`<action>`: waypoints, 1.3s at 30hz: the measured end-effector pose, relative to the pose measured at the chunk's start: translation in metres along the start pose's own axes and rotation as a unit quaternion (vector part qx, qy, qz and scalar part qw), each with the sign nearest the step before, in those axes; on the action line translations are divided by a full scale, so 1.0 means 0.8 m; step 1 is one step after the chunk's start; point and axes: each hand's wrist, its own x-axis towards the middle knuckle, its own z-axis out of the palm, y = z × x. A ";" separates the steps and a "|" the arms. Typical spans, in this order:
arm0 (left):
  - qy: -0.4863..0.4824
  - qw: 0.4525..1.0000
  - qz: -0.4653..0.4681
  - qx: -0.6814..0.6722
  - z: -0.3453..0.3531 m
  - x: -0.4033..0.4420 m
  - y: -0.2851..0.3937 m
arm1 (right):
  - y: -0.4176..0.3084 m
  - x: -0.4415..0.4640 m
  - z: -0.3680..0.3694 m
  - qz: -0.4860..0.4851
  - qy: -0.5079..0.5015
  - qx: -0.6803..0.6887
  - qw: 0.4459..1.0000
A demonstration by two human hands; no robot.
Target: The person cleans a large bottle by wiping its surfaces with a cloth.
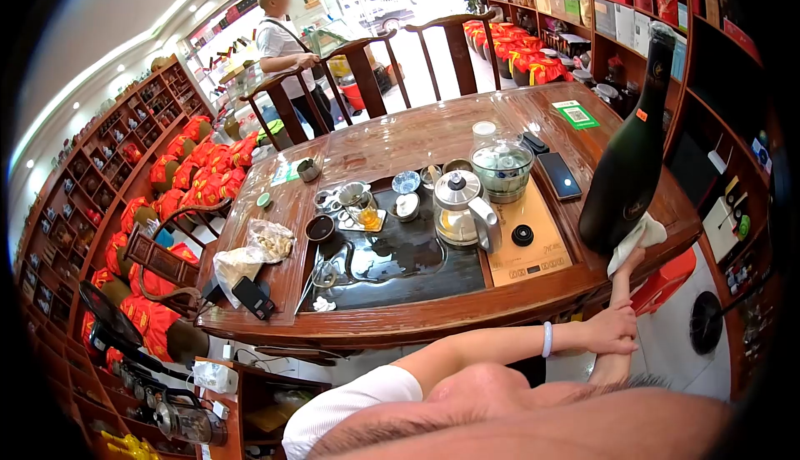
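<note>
My left hand, below a pale bracelet, is wrapped round my right forearm. Beyond it, my right hand holds a white cloth against the lower side of a large dark green bottle, which stands on the table's right part. The cloth hides most of the fingers. Left of the bottle lies a dark phone, near a glass bowl with cups in water. A glass kettle with a metal lid stands beside the dark tea tray.
Plastic bags and a black device lie at the table's left. Wooden chairs line the far side, where a person stands. A red stool is below the table's right edge. Shelves flank the room.
</note>
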 end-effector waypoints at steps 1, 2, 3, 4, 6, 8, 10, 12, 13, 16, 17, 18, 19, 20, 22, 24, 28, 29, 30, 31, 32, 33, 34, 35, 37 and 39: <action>-0.009 1.000 -0.019 -0.013 -0.003 0.002 -0.007 | 0.009 0.005 0.001 0.002 0.000 -0.002 1.000; -0.007 1.000 -0.018 -0.011 -0.004 0.004 -0.013 | 0.020 0.010 0.003 0.006 0.003 -0.005 1.000; 0.002 1.000 -0.022 -0.004 -0.005 0.007 -0.019 | 0.032 0.017 0.005 0.008 0.003 -0.007 1.000; 0.010 1.000 -0.027 0.002 -0.007 0.008 -0.024 | 0.032 0.017 0.005 0.006 0.002 -0.008 1.000; -0.015 0.999 -0.036 -0.004 -0.011 0.011 -0.034 | 0.036 0.020 0.005 0.008 0.003 -0.011 1.000; -0.039 0.998 -0.042 0.012 -0.015 0.013 -0.039 | 0.034 0.018 0.007 0.007 0.001 -0.014 1.000; -0.035 0.999 -0.041 0.009 -0.017 0.014 -0.043 | 0.038 0.020 0.006 0.010 0.002 -0.015 1.000; -0.031 0.999 -0.023 0.026 -0.017 0.015 -0.048 | 0.042 0.020 0.008 0.013 0.003 -0.017 1.000; -0.030 0.999 -0.023 0.026 -0.020 0.014 -0.046 | 0.042 0.021 0.009 0.013 0.003 -0.018 1.000; -0.039 0.999 -0.022 0.025 -0.025 0.010 -0.043 | 0.043 0.022 0.010 0.014 0.003 -0.018 1.000; -0.027 0.999 -0.015 0.032 -0.024 0.005 -0.042 | 0.043 0.022 0.010 0.013 0.003 -0.018 1.000; -0.017 0.999 -0.008 0.040 -0.023 0.001 -0.042 | 0.044 0.022 0.010 0.013 0.003 -0.019 1.000; -0.051 0.998 -0.027 0.039 -0.028 -0.003 -0.036 | 0.044 0.021 0.010 0.012 0.004 -0.018 1.000; -0.052 0.998 -0.025 0.036 -0.026 -0.005 -0.035 | 0.044 0.022 0.010 0.013 0.006 -0.019 1.000; -0.007 1.000 -0.018 0.020 -0.018 -0.012 -0.036 | 0.044 0.022 0.011 0.012 0.005 -0.021 1.000; 0.000 1.000 -0.019 0.011 -0.014 -0.014 -0.037 | 0.045 0.022 0.011 0.013 0.008 -0.020 1.000; 0.056 0.997 -0.054 -0.027 0.001 -0.020 -0.038 | 0.030 0.015 0.011 0.011 0.006 -0.025 1.000; 0.076 0.995 -0.059 -0.039 0.003 -0.020 -0.036 | 0.024 0.013 0.008 0.011 0.006 -0.029 0.999; 0.096 0.992 -0.065 -0.051 0.004 -0.022 -0.033 | 0.025 0.014 0.008 0.011 0.006 -0.034 0.999; 0.096 0.992 -0.067 -0.053 0.003 -0.023 -0.033 | 0.037 0.020 0.011 0.010 0.006 -0.038 0.999; 0.090 0.993 -0.061 -0.055 -0.001 -0.023 -0.034 | 0.049 0.026 0.015 0.011 0.005 -0.037 0.999; 0.083 0.993 -0.056 -0.056 -0.004 -0.023 -0.033 | 0.062 0.032 0.018 0.003 0.001 -0.019 1.000; 0.084 0.993 -0.059 -0.058 -0.004 -0.025 -0.035 | 0.057 0.026 0.016 0.005 -0.001 -0.022 1.000; 0.090 0.993 -0.048 -0.051 -0.003 -0.026 -0.039 | 0.043 0.017 0.013 -0.012 0.003 0.014 1.000; 0.093 0.994 -0.037 -0.043 -0.002 -0.028 -0.041 | 0.032 0.013 0.011 -0.029 0.009 0.050 0.998; 0.097 0.994 -0.043 -0.042 0.000 -0.028 -0.040 | 0.031 0.017 0.010 0.021 0.001 0.024 0.999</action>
